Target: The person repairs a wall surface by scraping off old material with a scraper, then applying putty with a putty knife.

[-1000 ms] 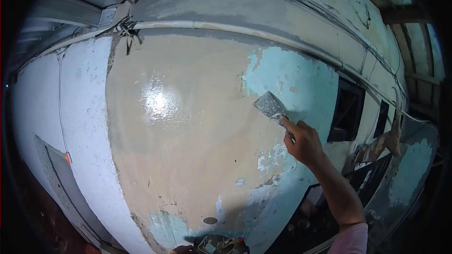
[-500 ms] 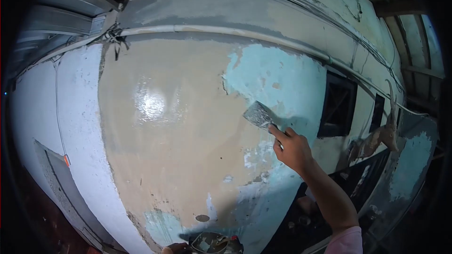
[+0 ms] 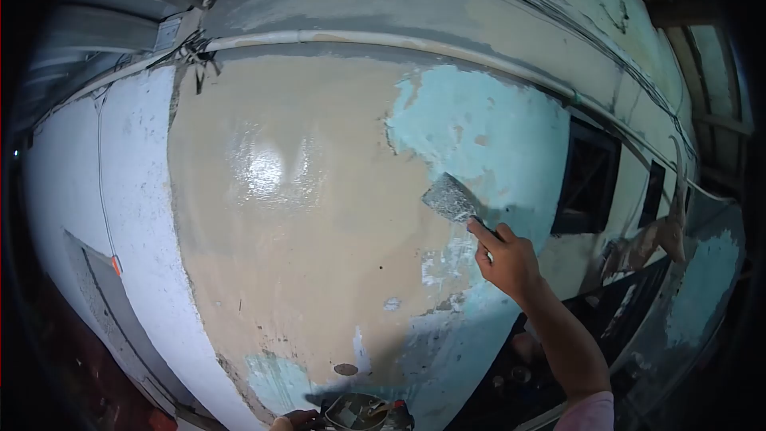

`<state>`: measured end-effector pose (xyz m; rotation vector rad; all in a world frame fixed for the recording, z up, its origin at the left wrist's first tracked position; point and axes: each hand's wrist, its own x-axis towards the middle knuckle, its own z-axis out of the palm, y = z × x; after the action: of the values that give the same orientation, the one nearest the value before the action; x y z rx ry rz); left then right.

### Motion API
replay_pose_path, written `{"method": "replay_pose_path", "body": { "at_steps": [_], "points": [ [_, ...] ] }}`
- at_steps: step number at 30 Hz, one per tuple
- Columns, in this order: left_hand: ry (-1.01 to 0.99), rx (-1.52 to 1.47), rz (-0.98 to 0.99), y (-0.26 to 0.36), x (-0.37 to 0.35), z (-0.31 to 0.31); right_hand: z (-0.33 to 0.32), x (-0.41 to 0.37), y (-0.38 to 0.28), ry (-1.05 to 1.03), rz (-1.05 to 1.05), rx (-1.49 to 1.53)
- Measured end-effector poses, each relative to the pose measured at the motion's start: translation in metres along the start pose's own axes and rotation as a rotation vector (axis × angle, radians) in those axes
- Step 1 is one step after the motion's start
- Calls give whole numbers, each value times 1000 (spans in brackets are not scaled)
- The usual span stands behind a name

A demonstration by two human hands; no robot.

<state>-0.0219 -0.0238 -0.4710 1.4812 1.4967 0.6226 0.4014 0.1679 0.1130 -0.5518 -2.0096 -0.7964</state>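
Note:
My right hand (image 3: 511,262) is closed round the handle of a wide scraper (image 3: 452,198). Its metal blade is smeared with pale residue and lies against the wall, where beige surface meets turquoise paint (image 3: 479,120). At the bottom edge, part of my left hand (image 3: 294,420) shows, its fingers closed at the left side of a dark round container (image 3: 355,413). Something pale and a small tool-like piece lie inside the container. The lower part of that hand and of the container is cut off by the frame.
A pale pipe (image 3: 351,38) runs across the upper wall, with cables (image 3: 550,8) above it. To the right is a dark window opening (image 3: 589,179). A white wall section (image 3: 148,191) stands at the left, with a grey door frame (image 3: 120,311).
My right hand and the scraper have shifted slightly right and down in the view. The wall's right side has also slid a little right as the camera turned.

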Motion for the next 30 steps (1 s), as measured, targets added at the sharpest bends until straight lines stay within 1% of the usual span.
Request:
{"method": "replay_pose_path", "body": {
  "at_steps": [3, 4, 5, 6, 7, 8, 9, 11, 12, 13, 15, 18, 20, 21, 22, 23, 25, 27, 29, 30],
  "points": [
    [-44, 72, -19, 15, 1, 6, 6, 45, -33, 84, -69, 2],
    [-25, -241, -169, 11, 4, 13, 12, 60, -42, 2, -17, -35],
    [2, -552, -310, 1, 9, 14, 14, 61, -40, 44, -31, 19],
    [-39, -606, -325, 9, 5, 10, 10, 56, -29, 69, -60, 63],
    [-30, -581, -321, 11, 4, 17, 6, 47, -20, 83, -92, 112],
    [-14, -554, -318, 9, 1, 18, -16, 36, -24, -16, -13, 101],
    [7, -529, -308, 8, 1, 17, -14, 31, -23, -7, -27, 70],
    [-1, -38, -107, 3, 1, 4, -14, 22, -18, -6, -51, -7],
    [-25, 229, -12, 2, -4, 0, -15, 34, -27, 24, -38, 92],
    [-43, -37, -91, 7, 1, 1, -14, 48, -35, 33, -77, 93],
    [-67, -571, -272, 15, -5, 10, -8, 70, -51, 7, -54, 22],
    [67, -277, -281, 37, -14, 12, -32, 36, -37, -65, 2, 86],
    [41, -160, -227, 43, 0, 12, -31, 33, -32, -83, -13, 21],
    [12, -78, -225, 36, -10, 8, -31, 23, -32, -98, 16, -5],
    [17, -323, -246, 28, -8, 10, -33, 23, -33, -87, 9, 13],
    [8, -226, -208, 23, 0, 12, -36, 29, -35, -77, 0, 20],
    [-12, -37, -161, 17, -13, 16, -39, 13, -31, -74, 2, 40],
    [17, 143, -88, 18, -11, 4, -27, 3, -26, -40, -31, 39],
    [47, 310, -20, 19, -11, 0, -21, 2, -30, -43, 9, 42],
    [42, 88, -78, 21, -10, -2, -18, 2, -31, -35, 17, 44]
  ]
}}
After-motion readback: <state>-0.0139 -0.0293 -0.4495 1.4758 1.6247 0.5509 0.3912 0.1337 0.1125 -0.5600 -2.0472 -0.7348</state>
